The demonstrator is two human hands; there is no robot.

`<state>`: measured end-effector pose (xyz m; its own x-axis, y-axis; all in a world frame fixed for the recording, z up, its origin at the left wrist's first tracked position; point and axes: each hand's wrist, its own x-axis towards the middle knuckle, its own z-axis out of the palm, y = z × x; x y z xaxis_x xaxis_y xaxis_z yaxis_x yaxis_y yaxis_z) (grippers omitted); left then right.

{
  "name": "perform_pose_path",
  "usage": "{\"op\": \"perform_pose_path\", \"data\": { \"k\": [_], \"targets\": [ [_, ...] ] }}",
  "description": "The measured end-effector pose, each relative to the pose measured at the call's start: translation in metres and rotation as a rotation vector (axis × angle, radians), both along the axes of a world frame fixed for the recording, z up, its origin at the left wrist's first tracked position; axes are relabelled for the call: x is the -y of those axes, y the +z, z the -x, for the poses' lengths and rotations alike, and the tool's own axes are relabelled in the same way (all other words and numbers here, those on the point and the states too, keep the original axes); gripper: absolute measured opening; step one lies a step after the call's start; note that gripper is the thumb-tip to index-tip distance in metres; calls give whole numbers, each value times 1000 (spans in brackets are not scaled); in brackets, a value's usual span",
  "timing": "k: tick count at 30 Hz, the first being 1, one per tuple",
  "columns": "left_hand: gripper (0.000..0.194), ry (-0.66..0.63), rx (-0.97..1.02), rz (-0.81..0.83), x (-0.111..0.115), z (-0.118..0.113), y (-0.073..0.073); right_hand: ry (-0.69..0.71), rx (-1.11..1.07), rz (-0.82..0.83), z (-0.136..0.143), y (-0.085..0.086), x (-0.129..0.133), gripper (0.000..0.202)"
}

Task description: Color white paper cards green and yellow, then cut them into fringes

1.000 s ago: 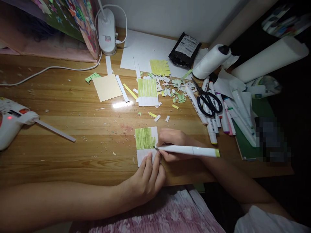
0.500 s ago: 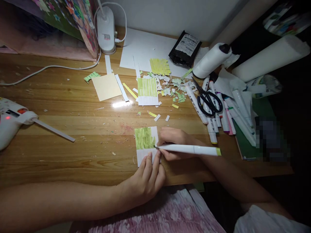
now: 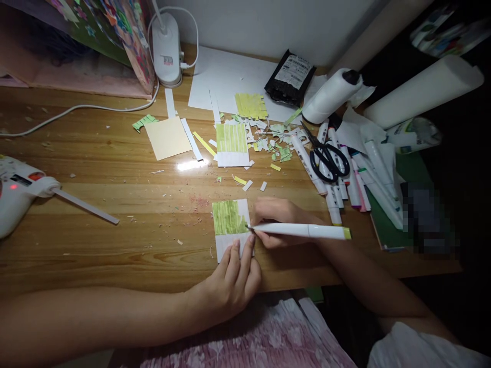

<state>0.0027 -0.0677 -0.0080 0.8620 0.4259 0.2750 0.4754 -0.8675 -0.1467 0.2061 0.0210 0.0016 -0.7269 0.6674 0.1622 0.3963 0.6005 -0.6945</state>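
Note:
A square of white paper (image 3: 227,244) lies on the table, its upper part coloured olive green with a white strip at the right. My left hand (image 3: 233,281) rests on its lower edge, fingers stretched out and pressing it flat. A white marker (image 3: 291,230) with a yellow-green end is pinched in my right hand (image 3: 276,217), its dark tip at the right border of the green patch. Farther back lies a second paper piece (image 3: 232,138) with green stripes, near a yellow-green fringed piece (image 3: 251,106) and a beige square (image 3: 169,138).
Black-handled scissors (image 3: 330,161) lie over several markers (image 3: 335,204) at the right. Paper scraps (image 3: 282,138) are scattered mid-table. A glue gun (image 3: 23,189) is at left. Behind stand a power strip (image 3: 168,51), a black packet (image 3: 290,76) and a white roll (image 3: 332,97).
The marker tip has shifted slightly up and right with my right hand, and green now reaches closer to the paper's right edge. My left hand stays in place.

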Motion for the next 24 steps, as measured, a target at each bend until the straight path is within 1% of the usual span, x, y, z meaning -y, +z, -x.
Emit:
{"op": "perform_pose_path", "data": {
  "k": [10,14,17,20,24],
  "targets": [
    [28,-4,6,-6,-2,-1,2,13,32,19,-3,3,1,9],
    [29,-10,0,0,-2,0,2,36,63,47,-3,5,0,13],
    [30,-6,-8,3,-1,0,2,17,50,28,-3,5,0,14],
    [30,-2,-19,3,-1,0,1,39,67,21,-3,5,0,15],
    [29,-19,9,-23,-2,0,1,-14,75,-9,-3,6,0,14]
  ]
}}
